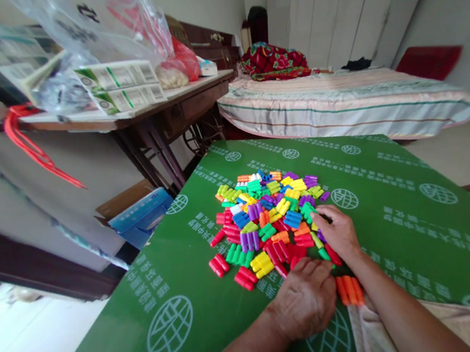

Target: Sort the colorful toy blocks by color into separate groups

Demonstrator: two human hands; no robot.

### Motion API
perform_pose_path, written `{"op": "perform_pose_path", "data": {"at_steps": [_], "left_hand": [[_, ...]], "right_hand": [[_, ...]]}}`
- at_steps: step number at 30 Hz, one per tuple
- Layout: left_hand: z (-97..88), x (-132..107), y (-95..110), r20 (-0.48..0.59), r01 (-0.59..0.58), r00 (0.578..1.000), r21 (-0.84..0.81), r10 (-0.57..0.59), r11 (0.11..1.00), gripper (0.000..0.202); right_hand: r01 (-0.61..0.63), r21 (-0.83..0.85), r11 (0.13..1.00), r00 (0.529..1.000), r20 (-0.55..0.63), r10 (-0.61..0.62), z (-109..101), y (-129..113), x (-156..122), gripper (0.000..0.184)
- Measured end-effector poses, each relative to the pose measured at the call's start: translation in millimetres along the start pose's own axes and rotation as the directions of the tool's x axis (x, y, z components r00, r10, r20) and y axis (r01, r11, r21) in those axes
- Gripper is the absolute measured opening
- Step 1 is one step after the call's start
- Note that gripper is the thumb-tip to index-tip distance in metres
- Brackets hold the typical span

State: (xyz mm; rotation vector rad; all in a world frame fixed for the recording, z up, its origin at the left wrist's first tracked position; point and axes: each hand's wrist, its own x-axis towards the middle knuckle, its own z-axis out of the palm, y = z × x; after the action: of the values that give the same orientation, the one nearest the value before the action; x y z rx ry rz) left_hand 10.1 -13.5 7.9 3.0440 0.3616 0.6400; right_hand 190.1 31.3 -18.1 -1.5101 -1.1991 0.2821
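Note:
A pile of small plastic building blocks (270,218) in red, yellow, green, blue, purple and orange lies on a green board (406,218) printed with white globes. My right hand (338,233) rests on the pile's near right edge, fingers curled over green and red pieces. My left hand (305,303) lies knuckles up just in front of the pile, fingers bent down onto the board; what is under them is hidden. An orange block (350,290) sits between my two wrists.
A wooden table (150,109) with plastic bags and boxes stands at the back left. Under it sits a blue box (142,216). A bed (340,103) with a striped cover lies behind the board. A cloth (426,330) drapes over the board's near edge.

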Motion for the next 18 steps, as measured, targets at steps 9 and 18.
{"op": "perform_pose_path", "data": {"at_steps": [9,18], "left_hand": [[-1.7,-0.7,-1.3,-0.035,0.027,0.999,-0.001,-0.027,1.000,0.016],[2.0,-1.4,-2.9,-0.038,0.044,0.998,-0.008,-0.044,0.999,0.014]], "right_hand": [[-0.254,0.126,0.959,0.948,-0.164,0.273,-12.9,13.8,9.8,0.051],[-0.264,-0.375,0.889,0.963,-0.158,0.219,-41.3,24.1,18.1,0.030]]}}
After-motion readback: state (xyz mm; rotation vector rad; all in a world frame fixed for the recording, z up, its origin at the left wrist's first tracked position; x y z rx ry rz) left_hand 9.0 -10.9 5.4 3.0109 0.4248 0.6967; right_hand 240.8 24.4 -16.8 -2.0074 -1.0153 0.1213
